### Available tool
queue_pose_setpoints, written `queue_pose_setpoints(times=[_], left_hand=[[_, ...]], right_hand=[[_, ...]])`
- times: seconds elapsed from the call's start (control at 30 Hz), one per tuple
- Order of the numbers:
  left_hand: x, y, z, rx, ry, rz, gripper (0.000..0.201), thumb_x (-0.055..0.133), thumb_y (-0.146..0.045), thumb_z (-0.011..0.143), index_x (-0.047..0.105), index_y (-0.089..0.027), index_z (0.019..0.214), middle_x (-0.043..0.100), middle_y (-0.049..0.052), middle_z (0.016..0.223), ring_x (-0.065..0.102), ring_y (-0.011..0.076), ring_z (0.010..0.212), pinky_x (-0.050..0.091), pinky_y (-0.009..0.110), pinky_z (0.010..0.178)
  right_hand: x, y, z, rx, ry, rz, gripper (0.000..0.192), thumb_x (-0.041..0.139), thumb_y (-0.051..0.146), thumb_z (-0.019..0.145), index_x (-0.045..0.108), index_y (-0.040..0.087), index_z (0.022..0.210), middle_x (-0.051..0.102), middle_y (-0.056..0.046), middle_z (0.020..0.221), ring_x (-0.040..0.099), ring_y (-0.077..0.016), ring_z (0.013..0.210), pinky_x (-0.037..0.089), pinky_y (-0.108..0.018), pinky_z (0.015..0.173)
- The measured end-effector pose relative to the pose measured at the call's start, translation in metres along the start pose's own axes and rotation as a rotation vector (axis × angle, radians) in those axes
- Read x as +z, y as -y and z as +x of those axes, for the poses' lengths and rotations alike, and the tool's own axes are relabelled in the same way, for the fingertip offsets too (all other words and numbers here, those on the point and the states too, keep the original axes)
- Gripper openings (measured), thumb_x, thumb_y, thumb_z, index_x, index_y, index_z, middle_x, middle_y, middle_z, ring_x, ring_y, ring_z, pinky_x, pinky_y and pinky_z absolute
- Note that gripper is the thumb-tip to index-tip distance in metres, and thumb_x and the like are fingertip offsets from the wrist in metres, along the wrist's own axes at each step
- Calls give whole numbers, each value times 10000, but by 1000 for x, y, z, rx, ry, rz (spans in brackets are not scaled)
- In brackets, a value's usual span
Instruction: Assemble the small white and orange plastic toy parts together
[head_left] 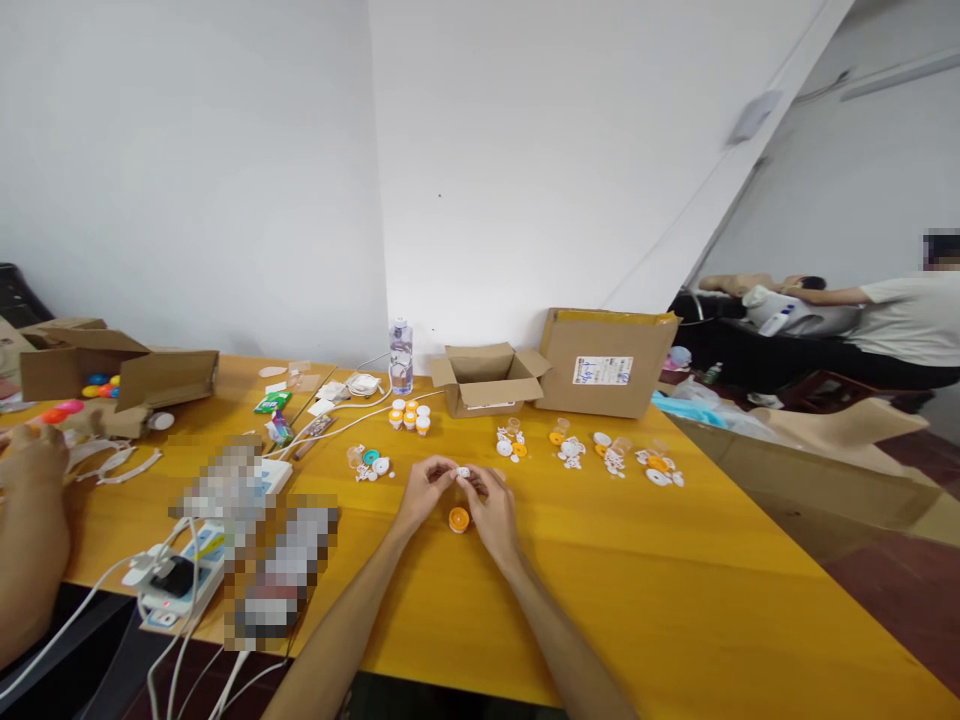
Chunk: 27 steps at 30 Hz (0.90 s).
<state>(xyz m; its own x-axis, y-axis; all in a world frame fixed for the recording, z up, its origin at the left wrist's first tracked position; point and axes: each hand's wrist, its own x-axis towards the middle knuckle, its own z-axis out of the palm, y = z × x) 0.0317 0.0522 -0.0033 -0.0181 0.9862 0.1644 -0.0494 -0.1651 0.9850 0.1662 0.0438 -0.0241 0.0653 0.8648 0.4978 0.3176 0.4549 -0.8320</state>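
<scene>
Between the fingertips of my left hand (429,490) and my right hand (491,505) is a small white plastic part (463,472). Both hands pinch it, fingers closed, just above the table. Its finer shape is too small to make out. Directly below, between my wrists, an orange and white round piece (458,519) rests on the wood. Left of my hands lies a group of loose parts with a teal ring (371,457). Off to the right are several similar groups with orange rings (520,450), white discs (505,449) and clear cups (622,447).
Small orange-and-white capped containers (410,416) stand before an open cardboard box (491,385). A water bottle (401,357) and a closed carton (606,365) line the wall. At left are a power strip (217,560), cables, a box of coloured balls (97,385) and another person's arm (30,530).
</scene>
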Motion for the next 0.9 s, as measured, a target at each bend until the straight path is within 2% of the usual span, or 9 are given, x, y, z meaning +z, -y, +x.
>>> queue_pose_setpoints(times=[0.33, 0.7, 0.9], left_hand=[[2, -9, -3, 2, 18, -2, 206, 762, -380, 661, 696, -191, 714, 728, 41, 781, 657, 205, 788, 500, 307, 780], [2, -11, -5, 92, 55, 30, 222, 730, -396, 715, 684, -180, 742, 708, 31, 778, 637, 182, 766, 501, 291, 758], [0, -6, -2, 118, 29, -3, 219, 727, -394, 727, 682, -180, 744, 694, 24, 756, 625, 169, 737, 497, 283, 737]], right_hand=[[-4, 6, 4, 92, -35, 99, 356, 552, 518, 839, 718, 205, 800, 729, -76, 806, 661, -216, 756, 529, -309, 664], [-8, 14, 3, -1, -30, 72, 309, 548, 466, 865, 700, 210, 783, 710, -55, 783, 638, -191, 741, 513, -288, 680], [-8, 8, 6, 55, 32, 96, 324, 558, 495, 847, 708, 209, 821, 717, -61, 804, 650, -201, 743, 521, -292, 653]])
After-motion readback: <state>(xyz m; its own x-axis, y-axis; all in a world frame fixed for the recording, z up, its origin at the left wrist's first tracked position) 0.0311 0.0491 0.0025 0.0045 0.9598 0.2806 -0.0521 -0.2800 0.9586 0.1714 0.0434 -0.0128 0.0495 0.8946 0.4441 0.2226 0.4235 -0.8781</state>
